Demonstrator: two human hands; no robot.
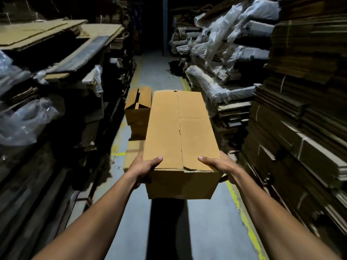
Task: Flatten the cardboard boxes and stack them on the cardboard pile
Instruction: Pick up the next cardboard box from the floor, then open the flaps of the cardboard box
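Box (pixel 180 136): long, rectangular, plain brown corrugated card, top flaps closed along a centre seam, held up in the air between both hands. Left hand (pixel 145 168) and right hand (pixel 218 166) each grip a near corner, thumb flat on top, fingers hidden underneath. Small box (pixel 138 107), flaps partly open, beyond the left hand; flattened cardboard stacks (pixel 300 113) outside the right.

A long brown cardboard box (pixel 178 136), still assembled with its top flaps closed along a centre seam, is held level between the hands, its near end gripped at both corners. Ahead of the left hand (pixel 144 168) stands a smaller box (pixel 138 107) with loosely folded flaps, on flattened cardboard (pixel 132 152) below.
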